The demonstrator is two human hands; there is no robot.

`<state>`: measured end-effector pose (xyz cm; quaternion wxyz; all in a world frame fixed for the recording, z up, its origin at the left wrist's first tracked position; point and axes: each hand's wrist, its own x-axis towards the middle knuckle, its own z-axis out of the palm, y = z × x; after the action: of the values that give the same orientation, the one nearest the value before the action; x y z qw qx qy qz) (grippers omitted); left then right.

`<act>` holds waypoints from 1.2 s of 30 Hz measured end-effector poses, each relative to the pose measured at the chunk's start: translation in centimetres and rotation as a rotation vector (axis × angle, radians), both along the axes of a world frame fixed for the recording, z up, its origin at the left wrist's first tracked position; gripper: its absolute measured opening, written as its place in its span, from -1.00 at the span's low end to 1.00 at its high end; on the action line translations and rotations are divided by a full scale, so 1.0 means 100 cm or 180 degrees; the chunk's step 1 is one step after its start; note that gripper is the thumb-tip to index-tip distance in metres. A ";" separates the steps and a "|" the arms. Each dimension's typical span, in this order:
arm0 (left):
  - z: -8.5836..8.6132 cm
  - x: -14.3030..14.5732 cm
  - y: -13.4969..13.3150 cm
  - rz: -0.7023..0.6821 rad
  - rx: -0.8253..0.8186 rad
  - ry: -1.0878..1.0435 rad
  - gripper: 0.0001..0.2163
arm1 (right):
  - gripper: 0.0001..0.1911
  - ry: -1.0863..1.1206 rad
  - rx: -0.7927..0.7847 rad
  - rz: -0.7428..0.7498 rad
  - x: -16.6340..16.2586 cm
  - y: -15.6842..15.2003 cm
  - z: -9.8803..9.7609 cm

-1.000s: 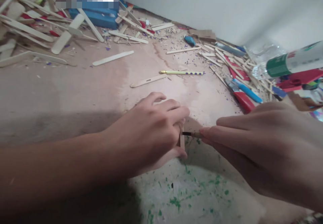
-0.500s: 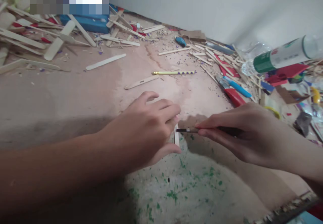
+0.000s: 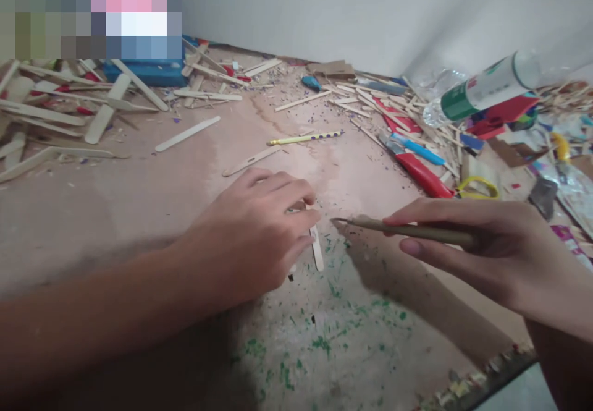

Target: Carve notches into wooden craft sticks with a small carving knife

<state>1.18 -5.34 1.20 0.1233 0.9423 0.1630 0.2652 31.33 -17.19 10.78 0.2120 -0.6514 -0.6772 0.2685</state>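
My left hand (image 3: 252,238) rests palm down on the pinkish board (image 3: 139,213), its fingers curled over a short piece of craft stick (image 3: 317,249) that lies flat by the fingertips. My right hand (image 3: 482,250) pinches a thin brush-like wooden tool (image 3: 407,229), held almost level, with its dark tip pointing left toward the stick and a little apart from it. Green paint flecks (image 3: 324,343) speckle the board below both hands.
Loose craft sticks (image 3: 188,133) and offcuts litter the far left and back. A yellow dotted pencil (image 3: 306,138), a red-handled cutter (image 3: 421,173), a blue tool (image 3: 417,149), a plastic bottle (image 3: 482,86) and coloured scraps lie at the right. A blue box (image 3: 148,71) sits by the wall.
My right hand has drawn back to the right and lifted the tool away from the stick piece. The stick piece went from standing on edge between my left fingers to lying flat.
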 end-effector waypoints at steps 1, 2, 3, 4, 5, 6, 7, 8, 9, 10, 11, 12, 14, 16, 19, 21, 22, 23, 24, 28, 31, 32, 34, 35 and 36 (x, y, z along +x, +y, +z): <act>0.000 0.000 0.003 -0.0042 0.0026 0.0021 -0.77 | -0.86 0.0123 0.0058 -0.0120 -0.001 -0.004 -0.001; 0.000 0.000 0.005 -0.0099 0.0059 0.0041 -0.75 | -0.89 0.0290 0.0120 -0.0272 -0.002 -0.007 -0.002; -0.001 0.000 0.008 -0.0173 0.0095 0.0059 -0.73 | -0.90 0.0477 0.0202 -0.0441 -0.003 -0.009 -0.004; -0.002 0.000 0.010 -0.0254 0.0129 0.0078 -0.72 | -0.88 0.0657 0.0251 -0.0598 -0.005 -0.011 -0.006; -0.004 0.000 0.012 -0.0332 0.0163 0.0089 -0.71 | -0.81 0.0831 0.0288 -0.0720 -0.007 -0.012 -0.008; -0.005 0.000 0.013 -0.0383 0.0194 0.0098 -0.70 | -0.71 0.0981 0.0322 -0.0806 -0.009 -0.012 -0.010; -0.007 0.000 0.014 -0.0413 0.0217 0.0112 -0.69 | -0.61 0.1097 0.0361 -0.0848 -0.012 -0.011 -0.012; -0.007 0.000 0.014 -0.0431 0.0231 0.0133 -0.69 | -0.50 0.1192 0.0435 -0.0846 -0.015 -0.009 -0.013; -0.007 0.000 0.014 -0.0445 0.0238 0.0162 -0.69 | -0.42 0.1272 0.0514 -0.0832 -0.019 -0.006 -0.014; -0.007 -0.001 0.014 -0.0459 0.0234 0.0200 -0.70 | -0.36 0.1376 0.0576 -0.0806 -0.023 -0.003 -0.014; -0.005 -0.001 0.014 -0.0477 0.0223 0.0244 -0.71 | -0.33 0.1493 0.0600 -0.0762 -0.027 0.000 -0.013; -0.003 -0.001 0.014 -0.0492 0.0203 0.0294 -0.72 | -0.32 0.1628 0.0569 -0.0687 -0.031 0.003 -0.012; 0.002 -0.002 0.013 -0.0485 0.0135 0.0381 -0.74 | -0.33 0.1929 0.0405 -0.0494 -0.041 0.010 -0.009; 0.005 -0.001 0.013 -0.0426 0.0030 0.0433 -0.75 | -0.31 0.2230 0.0249 -0.0330 -0.051 0.016 -0.007; 0.009 0.000 0.011 -0.0368 -0.0154 0.0463 -0.73 | -0.16 0.2642 0.0206 -0.0233 -0.063 0.027 -0.007; 0.009 0.001 0.010 -0.0366 -0.0245 0.0454 -0.72 | -0.08 0.2843 0.0191 -0.0210 -0.069 0.035 -0.008; 0.009 0.001 0.010 -0.0382 -0.0275 0.0442 -0.72 | -0.06 0.2937 0.0171 -0.0181 -0.070 0.038 -0.008; 0.009 0.001 0.010 -0.0407 -0.0292 0.0426 -0.72 | -0.05 0.3022 0.0148 -0.0154 -0.071 0.042 -0.009; 0.009 0.001 0.010 -0.0444 -0.0298 0.0409 -0.73 | -0.06 0.3111 0.0124 -0.0118 -0.072 0.044 -0.009; 0.010 0.000 0.009 -0.0610 -0.0280 0.0343 -0.75 | -0.12 0.3521 -0.0049 0.0114 -0.071 0.049 -0.014; 0.011 -0.002 0.010 -0.0659 -0.0305 0.0320 -0.75 | -0.17 0.3756 -0.0275 0.0278 -0.069 0.048 -0.020; 0.010 -0.002 0.011 -0.0664 -0.0321 0.0324 -0.75 | -0.18 0.3784 -0.0326 0.0298 -0.068 0.048 -0.023; 0.009 -0.002 0.014 -0.0710 -0.0346 0.0347 -0.76 | -0.18 0.3757 -0.0368 0.0315 -0.068 0.047 -0.026; 0.009 -0.002 0.016 -0.0762 -0.0349 0.0373 -0.75 | -0.18 0.3725 -0.0358 0.0304 -0.069 0.046 -0.028; 0.008 -0.002 0.018 -0.0826 -0.0343 0.0403 -0.74 | -0.18 0.3689 -0.0341 0.0304 -0.069 0.046 -0.028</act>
<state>1.00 -3.49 1.98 0.1963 0.9623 0.0613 0.1779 24.42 -12.57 7.96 0.5023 -0.3768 -0.4648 0.6243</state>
